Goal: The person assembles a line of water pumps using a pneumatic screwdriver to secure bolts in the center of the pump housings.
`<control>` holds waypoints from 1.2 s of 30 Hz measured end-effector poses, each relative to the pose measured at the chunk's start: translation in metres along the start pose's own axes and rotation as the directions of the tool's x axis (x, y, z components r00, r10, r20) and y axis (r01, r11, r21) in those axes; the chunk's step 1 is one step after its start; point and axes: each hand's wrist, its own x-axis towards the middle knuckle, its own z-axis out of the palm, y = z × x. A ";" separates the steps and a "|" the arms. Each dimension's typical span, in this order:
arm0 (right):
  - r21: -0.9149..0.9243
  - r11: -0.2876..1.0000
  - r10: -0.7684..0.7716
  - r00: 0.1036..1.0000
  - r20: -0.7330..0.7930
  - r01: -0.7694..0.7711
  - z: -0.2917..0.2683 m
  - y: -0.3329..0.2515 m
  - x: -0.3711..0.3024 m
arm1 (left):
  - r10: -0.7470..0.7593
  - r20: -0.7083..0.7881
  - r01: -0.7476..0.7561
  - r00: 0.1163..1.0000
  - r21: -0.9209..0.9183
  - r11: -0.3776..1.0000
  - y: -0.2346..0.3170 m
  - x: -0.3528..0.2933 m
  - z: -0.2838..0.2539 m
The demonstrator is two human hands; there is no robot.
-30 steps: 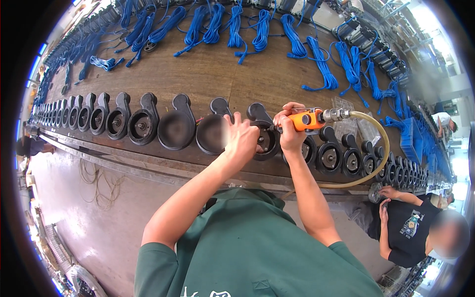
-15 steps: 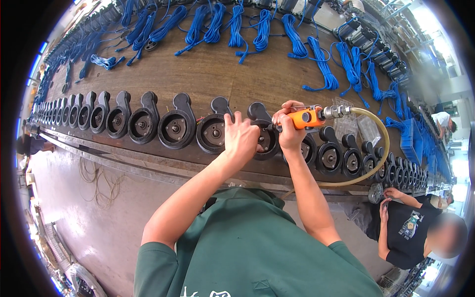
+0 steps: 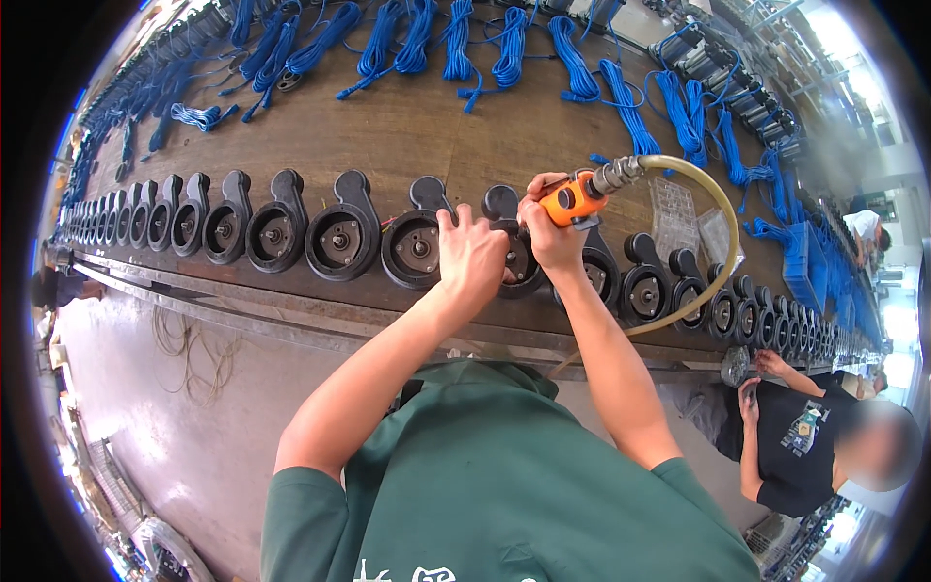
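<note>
Now the right hand [image 3: 553, 231] holds the orange tool [image 3: 572, 201] more tilted.

Coiled blue cables [image 3: 508, 48] in a row, a blue crate [image 3: 804, 276] and a black-shirted co-worker [image 3: 787, 461] rightward.

The tool [image 3: 574, 201] over there is bright orange, with a silvery fitting [image 3: 617, 176] and a murky yellow hose [image 3: 725, 209]. The housings [image 3: 341, 215] are black, dull silver at the hubs [image 3: 275, 236]; the desk [image 3: 388, 131] is mottled brown. I see vivid blue cables [image 3: 509, 50], a blue crate [image 3: 803, 257], a dark green shirt [image 3: 495, 466] with white print [image 3: 433, 575], and a neighbour's black shirt [image 3: 787, 470].
</note>
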 end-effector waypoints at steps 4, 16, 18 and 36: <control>-0.007 1.000 -0.030 0.998 -0.048 0.030 0.006 -0.006 -0.002 | -0.004 0.004 0.004 1.000 0.001 1.000 0.000 -0.002 0.004; 0.038 0.995 0.098 0.990 -0.102 -0.094 -0.005 -0.040 -0.054 | -0.009 -0.001 0.009 1.000 0.040 0.999 0.000 -0.007 0.002; 0.040 0.996 0.087 0.991 -0.099 -0.084 -0.006 -0.040 -0.055 | -0.002 0.001 0.002 1.000 0.029 1.000 0.000 -0.007 0.001; -0.062 0.996 0.061 0.997 0.040 -0.058 -0.002 -0.033 -0.061 | -0.010 -0.038 0.010 0.999 0.020 1.000 -0.002 -0.009 0.003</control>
